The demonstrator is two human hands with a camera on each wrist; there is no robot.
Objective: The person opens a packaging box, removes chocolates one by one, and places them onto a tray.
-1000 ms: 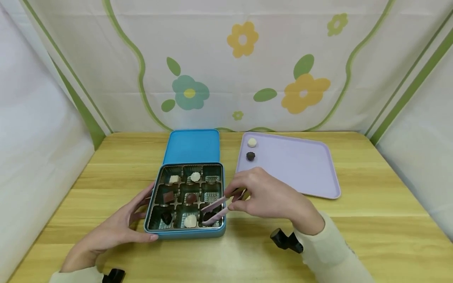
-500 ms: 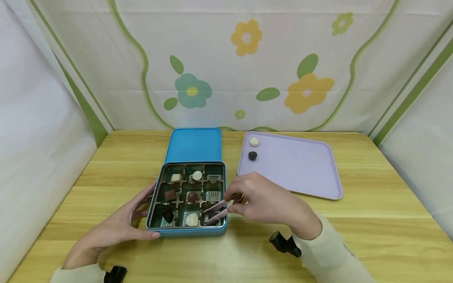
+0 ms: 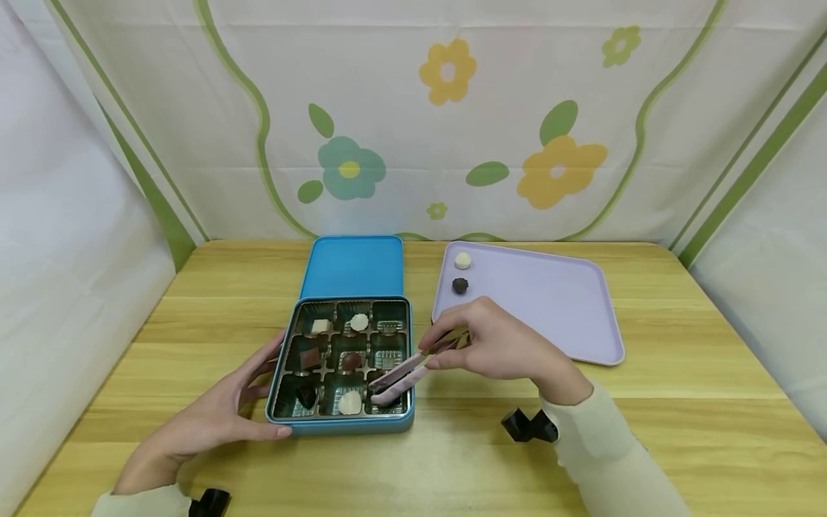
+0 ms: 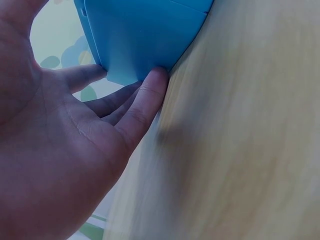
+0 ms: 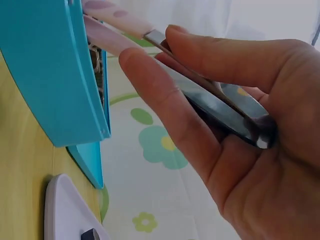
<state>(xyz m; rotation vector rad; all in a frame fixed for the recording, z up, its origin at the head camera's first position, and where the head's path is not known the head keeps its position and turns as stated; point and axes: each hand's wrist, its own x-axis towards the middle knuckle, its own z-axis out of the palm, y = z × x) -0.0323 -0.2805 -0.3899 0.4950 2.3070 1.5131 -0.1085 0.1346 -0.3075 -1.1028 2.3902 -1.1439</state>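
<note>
In the head view my left hand [image 3: 216, 409] rests against the left side of the blue tin [image 3: 336, 427], thumb at its front corner. Its fingers touch the tin's wall [image 4: 135, 40] in the left wrist view. My right hand [image 3: 500, 345] holds metal tongs with pink marbled tips [image 3: 397, 380], which reach into the front right compartment. Cannot tell whether the tips hold the dark piece there. Other compartments hold a white chocolate [image 3: 349, 403], a dark one [image 3: 306, 396], a brown square [image 3: 310, 358], a round brown one [image 3: 352, 360] and two pale ones at the back.
The tin's blue lid [image 3: 354, 266] lies behind it. To the right is a lilac tray [image 3: 536, 301] with a white chocolate [image 3: 462, 261] and a dark chocolate [image 3: 460, 286] at its left end. A floral cloth [image 3: 388, 72] hangs behind the wooden table [image 3: 678, 373].
The tongs' tips have come closer together, and my right hand has risen slightly and moved right. My left hand stays at the tin.
</note>
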